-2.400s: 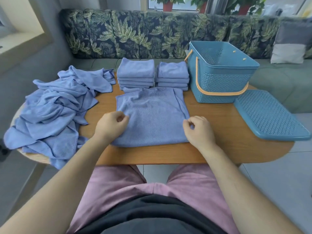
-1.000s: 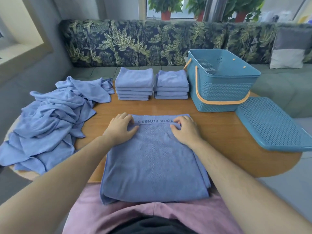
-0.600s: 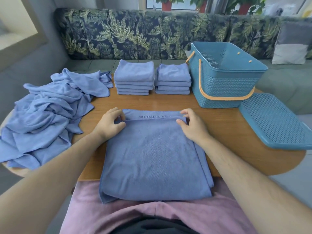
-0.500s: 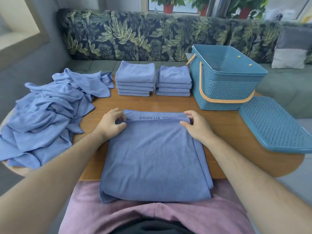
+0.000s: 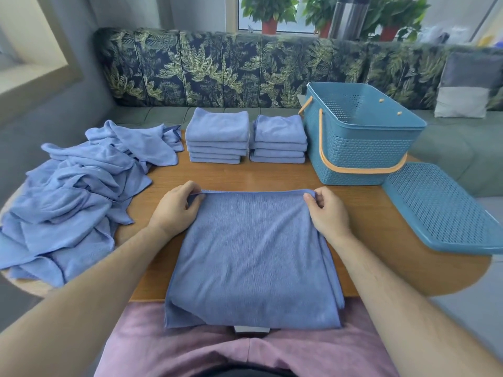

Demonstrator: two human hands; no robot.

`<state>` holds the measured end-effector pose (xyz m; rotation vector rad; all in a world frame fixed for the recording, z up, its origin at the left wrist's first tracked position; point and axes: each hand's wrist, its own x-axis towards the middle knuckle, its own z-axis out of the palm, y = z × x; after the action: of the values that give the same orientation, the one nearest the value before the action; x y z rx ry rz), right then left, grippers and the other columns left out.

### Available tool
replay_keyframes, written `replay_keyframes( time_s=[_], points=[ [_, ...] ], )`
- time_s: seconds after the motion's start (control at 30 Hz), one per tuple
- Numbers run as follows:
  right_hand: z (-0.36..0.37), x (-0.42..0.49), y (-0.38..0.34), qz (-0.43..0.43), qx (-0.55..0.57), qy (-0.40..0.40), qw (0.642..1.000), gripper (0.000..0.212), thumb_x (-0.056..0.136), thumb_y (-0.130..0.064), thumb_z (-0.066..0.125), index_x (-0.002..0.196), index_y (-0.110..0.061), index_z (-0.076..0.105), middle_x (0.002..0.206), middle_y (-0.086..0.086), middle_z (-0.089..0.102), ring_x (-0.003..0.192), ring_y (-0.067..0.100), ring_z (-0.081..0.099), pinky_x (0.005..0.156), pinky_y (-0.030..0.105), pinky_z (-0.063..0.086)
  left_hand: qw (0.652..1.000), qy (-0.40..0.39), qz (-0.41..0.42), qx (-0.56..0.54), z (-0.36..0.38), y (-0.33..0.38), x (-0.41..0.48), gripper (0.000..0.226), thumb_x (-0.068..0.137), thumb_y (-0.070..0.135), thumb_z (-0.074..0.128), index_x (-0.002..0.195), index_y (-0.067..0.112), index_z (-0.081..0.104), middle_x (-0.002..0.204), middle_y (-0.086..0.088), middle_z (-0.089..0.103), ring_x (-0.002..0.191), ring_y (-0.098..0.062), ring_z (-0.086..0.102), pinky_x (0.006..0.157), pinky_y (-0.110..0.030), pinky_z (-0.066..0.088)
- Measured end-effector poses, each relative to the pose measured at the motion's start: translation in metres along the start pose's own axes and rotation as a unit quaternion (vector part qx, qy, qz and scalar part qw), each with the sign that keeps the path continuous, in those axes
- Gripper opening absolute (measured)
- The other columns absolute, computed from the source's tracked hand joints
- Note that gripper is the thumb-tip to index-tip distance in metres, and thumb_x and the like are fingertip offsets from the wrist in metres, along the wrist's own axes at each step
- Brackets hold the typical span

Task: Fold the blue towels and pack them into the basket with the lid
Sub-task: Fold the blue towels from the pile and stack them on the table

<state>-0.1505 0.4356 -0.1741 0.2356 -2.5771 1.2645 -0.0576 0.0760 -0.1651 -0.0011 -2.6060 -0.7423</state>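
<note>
Head, one held towel (image 5: 253, 254), two stacks (image 5: 217, 131), one basket (image 5: 362, 156), one lid (image 5: 441, 208)

the towel (image 5: 253, 254), earlier flat and wholly on the table (image 5: 375, 210), now hangs over the near edge onto the lap (image 5: 190, 349). the left hand (image 5: 174, 210) and right hand (image 5: 329, 213) have gone from its near corners to its far corners, which they now pinch. the top layer has been drawn up, and the printed strip seen half a second ago is covered.
</note>
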Motion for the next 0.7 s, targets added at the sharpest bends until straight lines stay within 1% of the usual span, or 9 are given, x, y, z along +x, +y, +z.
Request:
replay_keyframes(
  time_s=[0.1,0.23,0.3,0.37,0.43,0.5,0.57,0.63,0.7],
  points=[
    [0.0011,-0.0007,-0.0027,-0.008,-0.059,0.011,0.998,0.032,0.095,-0.033,0.064,0.071,-0.023,0.046,0.059,-0.007,0.05,0.054,0.008,0.044,0.052,0.031,0.035,1.0,0.007,-0.021,0.015,0.0015,0.0009,-0.0002,0.009,0.094,0.025,0.064,0.094,0.019,0.057,0.077,0.005,0.057,0.074,-0.019,0.053,0.065,-0.032,0.037],
    [0.0027,-0.0018,-0.0053,-0.021,-0.119,0.017,0.993,0.023,0.093,-0.032,0.065,0.077,-0.021,0.052,0.061,-0.007,0.055,0.06,0.017,0.053,0.055,0.034,0.042,0.999,0.014,-0.01,0.03,0.0028,0.0021,-0.0002,0.008,0.093,0.022,0.067,0.093,0.017,0.061,0.086,0.008,0.052,0.076,-0.014,0.05,0.067,-0.03,0.037],
    [0.0049,-0.0016,-0.0049,-0.032,-0.147,0.012,0.989,0.016,0.091,-0.032,0.064,0.082,-0.021,0.057,0.072,-0.007,0.059,0.068,0.02,0.058,0.059,0.035,0.047,0.999,0.008,-0.011,0.033,0.0032,0.0005,0.0006,0.007,0.093,0.02,0.067,0.092,0.016,0.062,0.086,0.007,0.048,0.073,-0.015,0.049,0.067,-0.03,0.039],
    [0.0064,-0.0012,-0.0036,-0.047,-0.168,0.002,0.985,0.01,0.091,-0.033,0.062,0.091,-0.022,0.064,0.09,-0.008,0.06,0.076,0.021,0.06,0.064,0.035,0.05,0.999,0.0,-0.012,0.035,0.0038,-0.0007,0.0018,0.004,0.093,0.019,0.067,0.093,0.017,0.063,0.084,0.007,0.046,0.072,-0.016,0.049,0.068,-0.031,0.04],
    [0.0073,-0.0007,-0.0023,-0.059,-0.181,-0.009,0.982,0.015,0.093,-0.033,0.059,0.101,-0.023,0.067,0.106,-0.009,0.058,0.081,0.02,0.061,0.067,0.033,0.051,0.999,-0.006,-0.01,0.038,0.0047,-0.002,0.0029,0.004,0.092,0.018,0.066,0.096,0.019,0.064,0.082,0.01,0.047,0.073,-0.014,0.049,0.069,-0.03,0.039],
    [0.0079,-0.0006,-0.0027,-0.064,-0.169,-0.022,0.983,0.018,0.096,-0.031,0.057,0.106,-0.022,0.07,0.113,-0.012,0.059,0.086,0.017,0.062,0.068,0.032,0.051,0.999,-0.009,-0.005,0.036,0.0055,-0.0037,0.0029,0.005,0.092,0.017,0.066,0.097,0.02,0.065,0.081,0.014,0.047,0.074,-0.012,0.047,0.07,-0.029,0.038],
    [0.0084,-0.0009,-0.0024,-0.068,-0.154,-0.033,0.985,0.019,0.098,-0.027,0.054,0.105,-0.021,0.071,0.112,-0.014,0.06,0.087,0.015,0.062,0.069,0.034,0.052,0.999,-0.017,0.004,0.032,0.0065,-0.0057,0.0027,0.006,0.092,0.015,0.065,0.097,0.019,0.066,0.082,0.014,0.049,0.075,-0.011,0.048,0.072,-0.029,0.039],
    [0.0084,-0.0004,-0.0009,-0.072,-0.144,-0.04,0.986,0.019,0.099,-0.026,0.053,0.104,-0.022,0.071,0.107,-0.011,0.059,0.086,0.016,0.061,0.07,0.037,0.053,0.999,-0.025,0.008,0.027,0.0072,-0.0069,0.0029,0.007,0.092,0.013,0.064,0.097,0.017,0.067,0.087,0.009,0.053,0.079,-0.011,0.049,0.075,-0.029,0.041],
    [0.0079,0.0003,0.0008,-0.083,-0.137,-0.048,0.986,0.018,0.101,-0.024,0.051,0.105,-0.021,0.068,0.106,-0.007,0.058,0.089,0.018,0.059,0.075,0.039,0.053,0.999,-0.024,0.014,0.028,0.0069,-0.0069,0.0032,0.007,0.093,0.011,0.064,0.098,0.016,0.066,0.09,0.007,0.055,0.083,-0.011,0.049,0.078,-0.028,0.04]
  ],
)
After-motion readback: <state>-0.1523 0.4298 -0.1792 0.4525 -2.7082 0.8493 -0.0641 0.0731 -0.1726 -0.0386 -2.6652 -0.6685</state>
